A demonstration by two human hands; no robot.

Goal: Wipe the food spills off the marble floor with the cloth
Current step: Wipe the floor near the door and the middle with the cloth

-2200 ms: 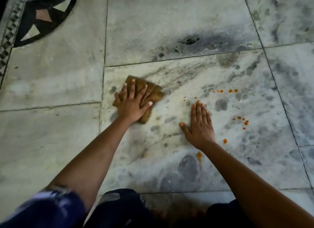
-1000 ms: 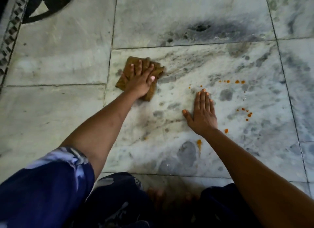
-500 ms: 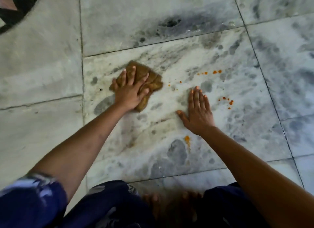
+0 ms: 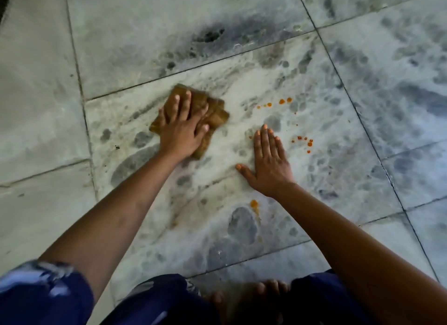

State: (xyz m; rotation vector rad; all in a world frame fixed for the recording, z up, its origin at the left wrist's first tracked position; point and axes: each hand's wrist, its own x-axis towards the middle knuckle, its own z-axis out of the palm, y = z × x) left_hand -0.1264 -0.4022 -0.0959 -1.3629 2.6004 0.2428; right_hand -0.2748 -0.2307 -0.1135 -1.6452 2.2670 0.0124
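Observation:
A folded brown cloth [image 4: 215, 113] lies on the grey-veined marble floor [image 4: 242, 228]. My left hand [image 4: 183, 128] presses flat on it with straight, spread fingers. My right hand [image 4: 269, 163] rests flat on the floor to the right of the cloth, fingers straight, holding nothing. Orange food drops [image 4: 281, 101] dot the tile beyond my right hand. A second cluster of orange drops [image 4: 306, 142] sits just right of its fingertips. One larger orange blob [image 4: 254, 203] lies near my right wrist.
Dark grout lines [image 4: 338, 73] split the floor into large tiles. A dark stain [image 4: 210, 35] marks the tile beyond the cloth. My knees in dark blue clothing [image 4: 164, 300] and bare toes [image 4: 263, 288] fill the bottom edge.
My left hand has slid the cloth back and forth on the tile, now a little to the right toward the orange drops. My right hand has stayed planted on the floor.

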